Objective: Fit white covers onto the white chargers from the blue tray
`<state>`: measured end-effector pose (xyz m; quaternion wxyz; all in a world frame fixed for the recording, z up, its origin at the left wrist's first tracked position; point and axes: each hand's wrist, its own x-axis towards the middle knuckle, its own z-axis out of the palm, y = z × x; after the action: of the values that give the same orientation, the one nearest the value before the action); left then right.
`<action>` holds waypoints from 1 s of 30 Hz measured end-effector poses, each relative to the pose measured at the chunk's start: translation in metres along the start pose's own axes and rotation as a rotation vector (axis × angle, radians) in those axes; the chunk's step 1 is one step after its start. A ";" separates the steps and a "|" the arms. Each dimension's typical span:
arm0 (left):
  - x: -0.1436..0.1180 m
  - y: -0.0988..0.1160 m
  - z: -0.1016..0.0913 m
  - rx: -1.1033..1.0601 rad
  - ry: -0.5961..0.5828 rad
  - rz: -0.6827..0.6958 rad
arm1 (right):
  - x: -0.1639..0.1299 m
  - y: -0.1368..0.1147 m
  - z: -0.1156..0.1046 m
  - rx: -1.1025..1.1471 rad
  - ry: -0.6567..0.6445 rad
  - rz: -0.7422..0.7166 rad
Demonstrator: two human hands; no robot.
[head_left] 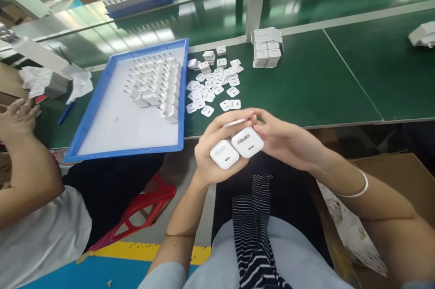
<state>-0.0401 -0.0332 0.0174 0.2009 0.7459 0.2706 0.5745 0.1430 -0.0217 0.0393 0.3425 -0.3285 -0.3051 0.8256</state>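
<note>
My left hand [212, 151] holds two white charger plugs side by side, one plain [224, 154] and one printed "Fibaks" [247, 142]. My right hand [283, 137] meets them from the right, fingertips pinching a thin white sticker [235, 122] over the plugs. Both hands hover above my lap, just off the front edge of the green table [306, 85]. Loose white stickers [214, 87] lie scattered on the table beyond my hands.
A blue tray [102, 117] holds rows of white plugs [156, 83] at the left. A stack of white pieces [267, 49] stands by a post. A co-worker's arm [23, 162] is at far left. A cardboard box [390, 175] sits to my right.
</note>
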 end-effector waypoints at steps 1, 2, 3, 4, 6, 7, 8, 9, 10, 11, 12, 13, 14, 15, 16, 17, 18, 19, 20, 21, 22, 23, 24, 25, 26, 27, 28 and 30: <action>-0.002 0.002 -0.001 0.017 0.010 0.021 | 0.000 0.005 -0.002 0.037 -0.060 0.069; -0.003 0.003 -0.001 0.029 0.014 0.042 | 0.000 0.011 -0.004 0.080 -0.141 0.141; -0.005 0.005 -0.001 0.038 0.013 0.058 | 0.001 0.016 -0.005 0.125 -0.225 0.203; -0.007 0.006 0.000 0.042 0.010 0.069 | 0.001 0.021 -0.006 0.167 -0.296 0.248; -0.010 0.008 0.001 0.037 0.001 0.079 | 0.002 0.027 -0.007 0.225 -0.363 0.267; -0.011 0.009 0.002 0.031 -0.015 0.078 | 0.003 0.029 -0.007 0.236 -0.370 0.256; -0.012 0.010 0.001 0.025 -0.029 0.078 | 0.005 0.030 -0.006 0.234 -0.379 0.238; -0.013 0.011 0.000 0.019 -0.044 0.086 | 0.006 0.030 -0.005 0.218 -0.392 0.224; -0.014 0.012 -0.002 0.020 -0.053 0.103 | 0.008 0.030 -0.004 0.187 -0.407 0.215; -0.015 0.013 -0.005 0.031 -0.054 0.117 | 0.010 0.029 -0.002 0.144 -0.423 0.210; -0.017 0.014 -0.010 0.049 -0.047 0.127 | 0.013 0.028 0.001 0.099 -0.440 0.203; -0.019 0.015 -0.017 0.068 -0.029 0.132 | 0.016 0.026 0.005 0.054 -0.454 0.189; -0.021 0.015 -0.024 0.087 -0.009 0.122 | 0.020 0.024 0.010 0.005 -0.453 0.174; -0.025 0.015 -0.033 0.098 0.016 0.097 | 0.025 0.021 0.016 -0.045 -0.446 0.146; -0.029 0.014 -0.044 0.099 0.047 0.055 | 0.030 0.018 0.023 -0.097 -0.428 0.099; -0.034 0.012 -0.055 0.087 0.089 0.006 | 0.038 0.015 0.031 -0.158 -0.396 0.032; -0.039 0.010 -0.067 0.069 0.149 -0.048 | 0.046 0.012 0.040 -0.230 -0.352 -0.052; -0.044 0.007 -0.078 0.047 0.226 -0.112 | 0.056 0.011 0.049 -0.316 -0.304 -0.151; -0.048 0.004 -0.089 0.023 0.316 -0.176 | 0.066 0.010 0.058 -0.413 -0.263 -0.259; -0.052 0.001 -0.099 -0.007 0.402 -0.246 | 0.076 0.011 0.066 -0.521 -0.230 -0.370; -0.054 -0.002 -0.108 -0.042 0.476 -0.322 | 0.086 0.013 0.074 -0.638 -0.206 -0.477; -0.054 -0.004 -0.115 -0.077 0.533 -0.400 | 0.094 0.016 0.081 -0.761 -0.196 -0.574; -0.054 -0.006 -0.120 -0.107 0.567 -0.481 | 0.101 0.020 0.086 -0.881 -0.193 -0.657; -0.053 -0.007 -0.124 -0.130 0.582 -0.558 | 0.106 0.025 0.091 -0.990 -0.191 -0.726; -0.051 -0.007 -0.126 -0.144 0.586 -0.628 | 0.110 0.030 0.094 -1.084 -0.191 -0.781; -0.048 -0.006 -0.127 -0.150 0.587 -0.685 | 0.112 0.035 0.097 -1.165 -0.190 -0.823; -0.045 -0.006 -0.126 -0.155 0.584 -0.729 | 0.113 0.039 0.099 -1.234 -0.189 -0.854; -0.038 -0.005 -0.124 -0.178 0.563 -0.786 | 0.115 0.047 0.101 -1.345 -0.184 -0.888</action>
<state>-0.1680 -0.0550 0.0182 0.3845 0.3833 0.5251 0.6554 -0.0129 0.0108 0.0272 0.3411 -0.2431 -0.8650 0.2761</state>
